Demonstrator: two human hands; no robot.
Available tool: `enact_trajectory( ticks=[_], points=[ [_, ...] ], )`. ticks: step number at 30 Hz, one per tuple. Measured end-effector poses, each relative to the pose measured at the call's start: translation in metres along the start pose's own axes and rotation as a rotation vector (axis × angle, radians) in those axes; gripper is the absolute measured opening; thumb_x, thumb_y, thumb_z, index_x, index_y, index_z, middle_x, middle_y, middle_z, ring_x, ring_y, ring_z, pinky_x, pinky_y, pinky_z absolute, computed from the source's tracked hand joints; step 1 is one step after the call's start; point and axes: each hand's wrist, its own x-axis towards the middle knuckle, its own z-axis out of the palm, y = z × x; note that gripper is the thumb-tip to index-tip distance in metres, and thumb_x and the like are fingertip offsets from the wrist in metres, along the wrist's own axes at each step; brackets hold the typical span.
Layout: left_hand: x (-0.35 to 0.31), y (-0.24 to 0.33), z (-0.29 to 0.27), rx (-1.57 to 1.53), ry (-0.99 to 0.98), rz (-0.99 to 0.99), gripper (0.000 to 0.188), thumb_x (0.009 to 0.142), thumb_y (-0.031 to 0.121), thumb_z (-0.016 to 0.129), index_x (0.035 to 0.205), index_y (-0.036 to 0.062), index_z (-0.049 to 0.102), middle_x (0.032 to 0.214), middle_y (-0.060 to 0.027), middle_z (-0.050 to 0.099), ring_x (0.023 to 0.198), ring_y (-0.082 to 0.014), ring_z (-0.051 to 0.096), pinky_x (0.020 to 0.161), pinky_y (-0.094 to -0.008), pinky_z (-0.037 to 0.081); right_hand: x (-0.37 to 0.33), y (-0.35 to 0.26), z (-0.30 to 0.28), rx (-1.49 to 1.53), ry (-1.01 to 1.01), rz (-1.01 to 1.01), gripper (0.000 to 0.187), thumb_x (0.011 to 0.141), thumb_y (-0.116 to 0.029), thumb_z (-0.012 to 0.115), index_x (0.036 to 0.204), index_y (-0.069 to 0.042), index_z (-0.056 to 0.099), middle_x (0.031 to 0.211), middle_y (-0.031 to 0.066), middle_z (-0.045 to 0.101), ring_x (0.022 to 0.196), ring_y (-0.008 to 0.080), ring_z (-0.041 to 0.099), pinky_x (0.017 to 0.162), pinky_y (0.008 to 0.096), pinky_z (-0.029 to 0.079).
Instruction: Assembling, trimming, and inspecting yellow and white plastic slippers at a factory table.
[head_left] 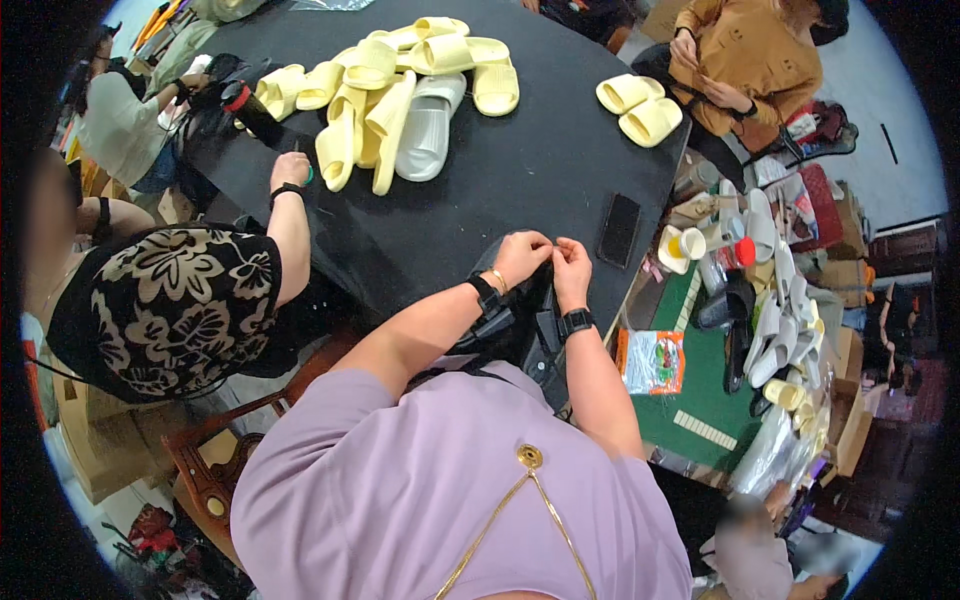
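Observation:
Just inside the near edge of the black table point(530, 190), my left hand point(520, 260) and my right hand point(572, 275) meet at the fingertips. Both are closed in a pinch. Whatever they hold, if anything, is too small to make out. Black straps or dark gear point(542, 340) show below them, between my forearms. To the right of my hands lies a dark phone point(619, 230). Farther off, pale yellow slippers point(392, 118) are heaped with a grey slipper point(424, 140). A separate pair of yellow slippers point(650, 121) rests near the right edge.
A co-worker in a patterned black top point(170, 310) reaches over the table from the left, near a dark bottle point(250, 108). Another person in brown point(745, 65) sits at the far right. A green table point(690, 405) holds slippers point(780, 320) and a plastic packet point(651, 362). A wooden chair point(205, 470) stands left.

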Motion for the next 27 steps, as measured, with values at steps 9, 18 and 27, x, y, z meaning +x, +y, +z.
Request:
enact_trajectory(
  ticks=[9, 18, 27],
  points=[
    [-0.002, -0.009, 0.008, 0.013, 0.03, 0.054, 0.02, 0.081, 0.021, 0.065, 0.086, 0.0034, 0.072, 0.086, -0.0155, 0.07, 0.08, -0.0297, 0.069, 0.071, -0.0377, 0.054, -0.006, 0.003, -0.009, 0.065, -0.017, -0.005, 0.023, 0.085, -0.002, 0.064, 0.107, 0.003, 0.061, 0.101, 0.0091, 0.065, 0.092, 0.0156, 0.062, 0.083, 0.0285, 0.05],
    [-0.001, -0.017, 0.004, 0.033, -0.071, 0.077, 0.02, 0.079, 0.022, 0.068, 0.087, 0.004, 0.073, 0.083, -0.0149, 0.071, 0.077, -0.0293, 0.069, 0.07, -0.0381, 0.053, -0.005, 0.014, -0.01, 0.282, -0.047, 0.1, 0.019, 0.083, 0.003, 0.064, 0.101, 0.001, 0.058, 0.092, 0.0042, 0.061, 0.081, 0.0119, 0.059, 0.074, 0.0254, 0.049],
    [-0.002, 0.002, -0.034, 0.275, 0.248, 0.196, 0.022, 0.074, 0.016, 0.063, 0.092, 0.0059, 0.07, 0.097, -0.0176, 0.065, 0.096, -0.0373, 0.06, 0.083, -0.0469, 0.049, -0.014, -0.021, -0.018, -0.082, -0.014, -0.142, 0.014, 0.09, -0.006, 0.062, 0.102, -0.001, 0.061, 0.095, 0.0045, 0.063, 0.083, 0.01, 0.058, 0.077, 0.023, 0.047]
  ],
)
